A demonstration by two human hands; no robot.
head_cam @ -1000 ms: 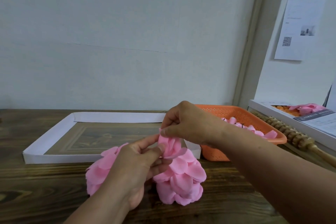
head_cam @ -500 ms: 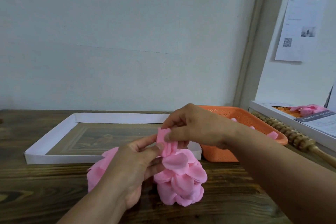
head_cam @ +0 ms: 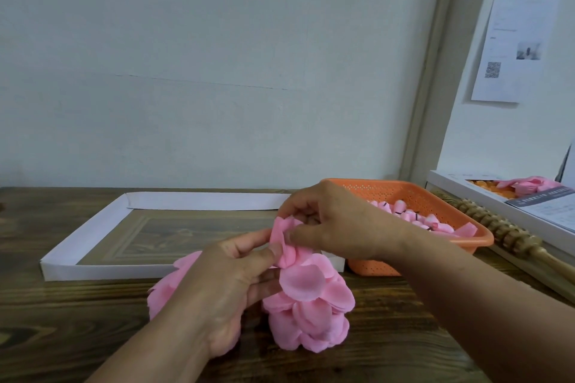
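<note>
Here the pink petals (head_cam: 308, 298) sit pinched between left hand (head_cam: 224, 295) and right hand (head_cam: 336, 227) fingers (head_cam: 295, 238).

The left hand (head_cam: 224, 298), on a forearm (head_cam: 149, 357) running off at seven o'clock, and the right hand (head_cam: 336, 227), on one running off at four o'clock, are bare, forearms likewise uncovered.

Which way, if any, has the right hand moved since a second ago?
Yes: the right hand, pinching pink petals, has shifted slightly right and down toward the orange basket, uncovering more of the white tray's back rim.
</note>
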